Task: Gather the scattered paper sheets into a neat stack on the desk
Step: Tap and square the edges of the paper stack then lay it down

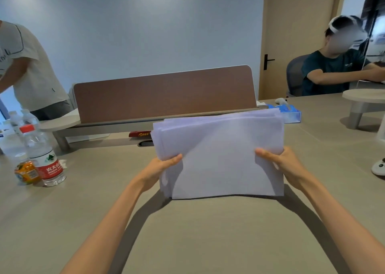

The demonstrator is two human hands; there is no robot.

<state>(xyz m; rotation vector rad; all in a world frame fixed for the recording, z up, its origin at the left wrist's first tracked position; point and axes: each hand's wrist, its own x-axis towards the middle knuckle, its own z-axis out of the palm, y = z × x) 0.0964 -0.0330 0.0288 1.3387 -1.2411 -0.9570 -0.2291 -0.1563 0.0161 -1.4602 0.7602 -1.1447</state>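
A bundle of white paper sheets (218,154) stands upright on its lower edge on the beige desk (187,232), in the middle of the view. My left hand (160,167) grips the bundle's left side with the thumb in front. On the right side my right hand (285,163) grips it the same way. The sheets' top edges are uneven and slightly fanned.
Two clear water bottles (39,150) and a small orange bottle (27,172) stand at the left. A brown divider panel (164,95) runs behind the paper. A blue box (290,112), a white controller (379,166) and a raised shelf (364,100) sit right. Two people are nearby.
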